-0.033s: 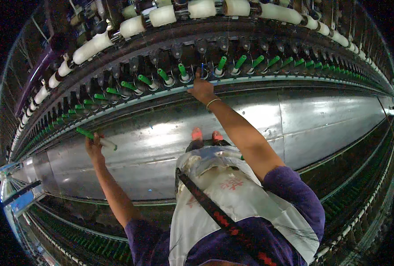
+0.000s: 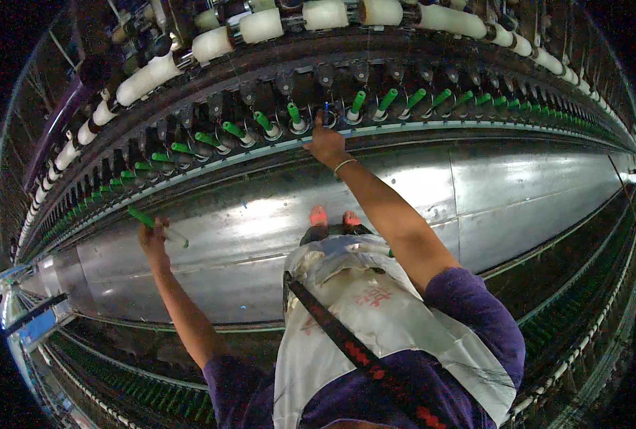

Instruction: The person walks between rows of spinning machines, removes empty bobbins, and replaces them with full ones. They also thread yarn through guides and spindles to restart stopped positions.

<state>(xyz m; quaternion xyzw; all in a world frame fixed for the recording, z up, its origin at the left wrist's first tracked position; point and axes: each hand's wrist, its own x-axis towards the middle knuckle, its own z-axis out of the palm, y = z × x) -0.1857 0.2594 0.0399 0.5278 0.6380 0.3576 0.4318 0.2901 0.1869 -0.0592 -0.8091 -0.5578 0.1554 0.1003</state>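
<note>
The person's left hand (image 2: 153, 239) sits at about nine o'clock in the view, arm stretched up from the lower edge, and its grip is clenched around a green bobbin tube (image 2: 156, 226) that lies tilted, its green end pointing toward ten o'clock and its paler end toward four o'clock. The tube hangs in front of the shiny metal panel (image 2: 418, 186) of the spinning frame, apart from the row of spindles above it.

The right hand (image 2: 326, 142) reaches up toward twelve o'clock, a thin bangle (image 2: 344, 166) at the wrist. Its fingers rest at the spindle rail (image 2: 404, 130), right between two upright green bobbin tubes: one at its eleven o'clock (image 2: 294, 114) and one at its one o'clock (image 2: 358, 102). The thumb sticks upward; whether this grip is closed on anything I cannot tell, since the fingertips are hidden against the dark spindle base.

More green tubes (image 2: 211, 139) run along the rail to nine o'clock and off to three o'clock, each tilted slightly. Above them, near the top rim, a row of white roving bobbins (image 2: 261, 26) curves across the frame.

At six o'clock the person wears a pale apron (image 2: 375, 314) over a purple shirt (image 2: 475, 307), with a dark strap (image 2: 346, 343) crossing it diagonally. Two feet in reddish footwear (image 2: 319, 215) show just above the apron on the floor beside the panel.
</note>
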